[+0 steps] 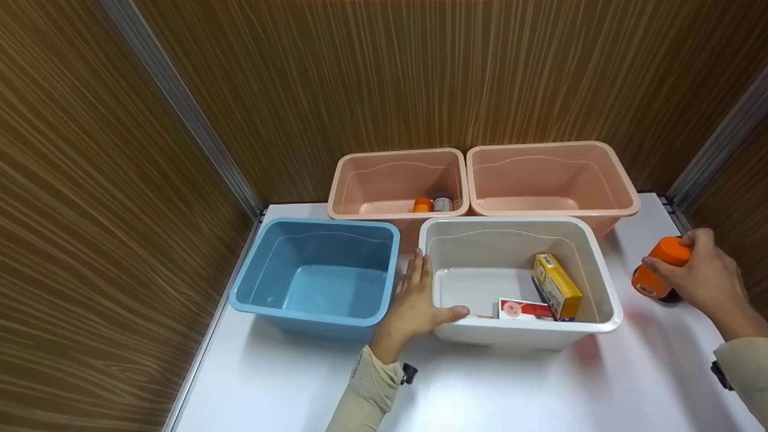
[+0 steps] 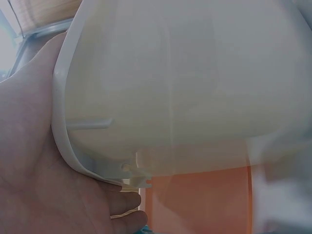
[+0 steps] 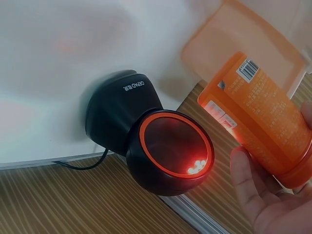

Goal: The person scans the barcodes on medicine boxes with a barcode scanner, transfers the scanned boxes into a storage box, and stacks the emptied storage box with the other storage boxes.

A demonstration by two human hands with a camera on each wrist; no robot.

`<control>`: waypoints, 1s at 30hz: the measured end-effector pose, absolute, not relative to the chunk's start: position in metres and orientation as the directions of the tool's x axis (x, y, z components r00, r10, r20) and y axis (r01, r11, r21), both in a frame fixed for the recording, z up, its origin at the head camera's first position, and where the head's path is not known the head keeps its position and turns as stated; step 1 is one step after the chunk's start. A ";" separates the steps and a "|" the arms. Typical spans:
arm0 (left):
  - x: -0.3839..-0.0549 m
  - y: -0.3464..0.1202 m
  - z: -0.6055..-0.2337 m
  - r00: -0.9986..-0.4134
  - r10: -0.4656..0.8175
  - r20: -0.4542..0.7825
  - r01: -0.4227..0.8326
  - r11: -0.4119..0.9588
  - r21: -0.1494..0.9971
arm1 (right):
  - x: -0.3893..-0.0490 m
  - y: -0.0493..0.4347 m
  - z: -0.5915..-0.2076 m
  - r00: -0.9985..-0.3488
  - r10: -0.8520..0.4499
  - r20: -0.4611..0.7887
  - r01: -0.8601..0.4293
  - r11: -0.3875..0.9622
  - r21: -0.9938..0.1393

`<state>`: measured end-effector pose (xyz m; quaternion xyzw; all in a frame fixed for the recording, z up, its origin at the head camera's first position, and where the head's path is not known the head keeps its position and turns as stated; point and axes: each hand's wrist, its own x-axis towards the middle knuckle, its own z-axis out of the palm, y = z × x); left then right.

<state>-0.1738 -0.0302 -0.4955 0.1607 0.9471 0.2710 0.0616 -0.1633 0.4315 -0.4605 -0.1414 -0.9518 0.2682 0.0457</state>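
Observation:
My right hand [image 1: 714,276] grips an orange bottle [image 3: 265,112] around its orange cap, at the right side of the table. The bottle is tilted, and its label with a barcode shows in the right wrist view. It is held in front of a black scanner [image 3: 119,114], whose round window glows red; in the head view the scanner is mostly hidden behind the bottle. My left hand [image 1: 414,306] rests against the left front corner of a white bin [image 1: 528,327], fingers straight along its side and thumb over the front rim. Inside that bin are a yellow box [image 1: 558,285] and a red-and-white box [image 1: 523,309].
A blue bin [image 1: 315,318] stands left of the white one. Behind stand two pink bins: the left one [image 1: 396,153] holds an orange-capped bottle [image 1: 422,205] and a white container [image 1: 443,204]; the right one [image 1: 546,212] is beside it. Wood-grain panels [image 1: 420,72] enclose the table.

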 end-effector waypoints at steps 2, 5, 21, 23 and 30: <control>-0.174 -0.030 -0.496 -0.941 0.336 -0.032 0.269 0.804 0.530 | -0.164 0.431 -0.459 -0.955 0.298 -0.001 0.254 0.812 -0.526; -0.174 -0.030 -0.496 -0.942 0.334 -0.040 0.265 0.809 0.525 | -0.165 0.431 -0.453 -0.955 0.295 -0.022 0.260 0.804 -0.535; -0.172 -0.031 -0.495 -0.940 0.339 -0.024 0.272 0.794 0.544 | -0.174 0.423 -0.413 -0.999 0.012 -0.044 0.032 0.871 -0.490; -0.172 -0.031 -0.495 -0.939 0.342 -0.026 0.275 0.797 0.537 | -0.174 0.423 -0.413 -0.998 -0.006 -0.065 0.030 0.837 -0.546; -0.172 -0.032 -0.495 -0.939 0.342 -0.030 0.273 0.797 0.538 | -0.174 0.424 -0.412 -0.997 -0.053 -0.050 -0.014 0.806 -0.592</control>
